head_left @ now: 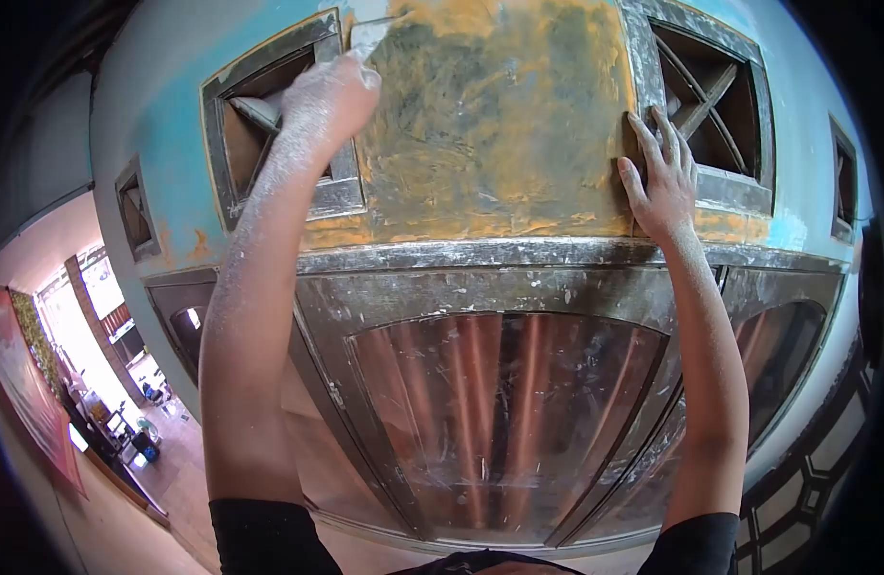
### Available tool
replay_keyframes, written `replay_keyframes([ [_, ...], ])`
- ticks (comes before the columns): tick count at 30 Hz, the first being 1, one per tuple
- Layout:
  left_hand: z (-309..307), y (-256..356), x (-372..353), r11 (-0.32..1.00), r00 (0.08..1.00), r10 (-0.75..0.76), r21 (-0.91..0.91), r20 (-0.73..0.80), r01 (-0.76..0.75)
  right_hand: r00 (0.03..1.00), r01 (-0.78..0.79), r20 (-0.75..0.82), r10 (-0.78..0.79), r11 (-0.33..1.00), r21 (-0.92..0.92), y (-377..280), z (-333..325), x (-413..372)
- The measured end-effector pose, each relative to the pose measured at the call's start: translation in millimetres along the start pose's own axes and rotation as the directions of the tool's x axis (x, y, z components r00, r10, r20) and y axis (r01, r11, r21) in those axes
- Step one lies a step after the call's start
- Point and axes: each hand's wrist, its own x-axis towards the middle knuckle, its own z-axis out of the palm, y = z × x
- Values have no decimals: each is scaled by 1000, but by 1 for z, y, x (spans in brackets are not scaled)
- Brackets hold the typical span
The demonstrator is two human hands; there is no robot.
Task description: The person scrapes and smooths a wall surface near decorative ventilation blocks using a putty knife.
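My left hand (336,94), coated in white dust, is closed round a scraper (369,36) near the top left of the patched wall panel (490,125). The scraper's pale blade points up against the panel's upper left edge; its handle is hidden in my fist. The panel is mottled grey-green and orange. At its right edge my right hand (664,177) lies with fingers spread on the wall and the frame of the right vent opening (720,192). Nothing shows in that hand.
Below runs a worn wooden ledge (480,254) over glazed panes (499,412) with reddish curtains. A left vent opening (341,196) has crossed bars. Blue-painted wall (178,115) surrounds it. At the far left, a bright doorway (87,287) and a cluttered tiled floor (178,441) show.
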Motion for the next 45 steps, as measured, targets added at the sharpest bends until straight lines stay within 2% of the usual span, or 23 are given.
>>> replay_keyframes([
  [2, -5, -2, 6, 1000, 999, -21, -2, 39, 21, 1000, -2, 13, 2, 1000, -18, 0, -1, 0],
  [7, 6, 4, 6, 998, 999, -38, 44, 24, 37, 1000, -1, 8, 1, 1000, 0, -2, -3, 0],
  [9, -2, 7, 5, 1000, 1000, -4, 0, 12, 4, 1000, -11, 28, 11, 1000, -1, -3, -4, -1],
  [10, -5, 7, 5, 1000, 999, -14, -24, -46, 13, 1000, -7, 27, 7, 1000, -1, -3, -5, 0],
  [14, 0, 5, 10, 999, 999, 0, -40, -49, -2, 1000, -4, 25, 3, 1000, 11, -1, -2, -3],
  [16, 4, 15, 0, 999, 999, -32, 20, -26, 33, 999, -15, 28, 15, 1000, 9, 0, -2, -2],
  [20, -3, 4, 20, 1000, 999, -3, -3, 32, 3, 1000, -8, 28, 7, 1000, 22, 0, -5, -1],
  [28, 2, 16, 13, 999, 1000, 2, 35, 2, -2, 999, -19, 26, 18, 999, 29, 0, -3, -3],
  [33, -1, 9, 41, 1000, 999, 9, -25, 35, -8, 1000, -17, 17, 18, 998, -65, 0, 0, -2],
  [36, 5, 13, 38, 999, 998, 3, 46, -69, 0, 1000, -3, 3, 3, 996, -92, 2, 2, -2],
  [45, -8, 2, 55, 992, 997, 71, 101, -1, -70, 1000, -8, 25, 11, 996, -89, 1, 3, -4],
])
